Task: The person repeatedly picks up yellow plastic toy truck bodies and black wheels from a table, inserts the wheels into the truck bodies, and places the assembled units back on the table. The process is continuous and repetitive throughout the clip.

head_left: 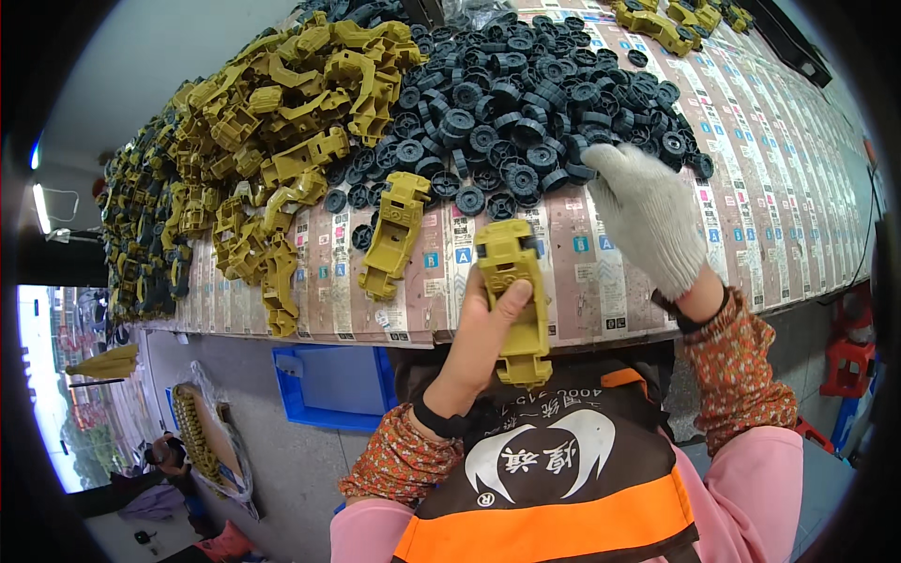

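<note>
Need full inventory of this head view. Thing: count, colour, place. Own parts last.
Held vehicle body: 1, yellow, in left hand
Separate vehicle body: 1, yellow, table front
Wheels: uncountable, dark grey, heaped mid-table
Body heap: uncountable, yellow, left of wheels
Mixed heap: uncountable, yellow and dark, table's left end
Far bodies: several, yellow, far side of table
Table: 1, pinkish-brown and white, across view
Bin: 1, blue, lower left
Stool: at least 1, red, far right
Left background clutter: unclear, mixed colours
Apron: 1, dark with orange, worn
Sleeves: 2, orange patterned, forearms
Left hand: 1, bare, lower centre
Right hand: 1, off-white glove, by wheels
</note>
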### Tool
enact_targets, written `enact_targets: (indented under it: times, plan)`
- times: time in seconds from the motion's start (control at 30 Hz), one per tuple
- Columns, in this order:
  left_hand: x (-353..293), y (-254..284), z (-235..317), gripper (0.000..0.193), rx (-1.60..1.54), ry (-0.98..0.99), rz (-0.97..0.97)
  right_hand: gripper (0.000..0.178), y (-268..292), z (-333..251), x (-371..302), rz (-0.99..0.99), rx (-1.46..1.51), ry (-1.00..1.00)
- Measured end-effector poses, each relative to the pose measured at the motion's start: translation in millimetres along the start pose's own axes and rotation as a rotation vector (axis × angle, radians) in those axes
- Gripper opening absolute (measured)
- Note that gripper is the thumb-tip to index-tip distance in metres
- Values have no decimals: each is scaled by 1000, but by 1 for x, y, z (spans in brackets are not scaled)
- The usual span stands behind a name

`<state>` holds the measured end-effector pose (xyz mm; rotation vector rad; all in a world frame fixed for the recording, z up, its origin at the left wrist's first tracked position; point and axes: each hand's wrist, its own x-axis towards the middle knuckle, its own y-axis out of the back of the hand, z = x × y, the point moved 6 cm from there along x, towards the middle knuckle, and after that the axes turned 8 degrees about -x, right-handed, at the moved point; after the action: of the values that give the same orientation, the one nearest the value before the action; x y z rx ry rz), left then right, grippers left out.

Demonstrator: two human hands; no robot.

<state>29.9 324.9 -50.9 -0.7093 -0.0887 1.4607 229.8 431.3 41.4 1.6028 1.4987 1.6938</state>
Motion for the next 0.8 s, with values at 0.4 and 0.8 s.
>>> enact_targets:
  times: [0.4, 0.8]
  plan:
    - [-1, 14, 2, 46, -133, 1, 37, 20, -16, 34, -34, -670, 312, -295]
    - [0, 3, -3, 43, -255, 14, 2, 31, -11, 3, -58, -455, 136, -54]
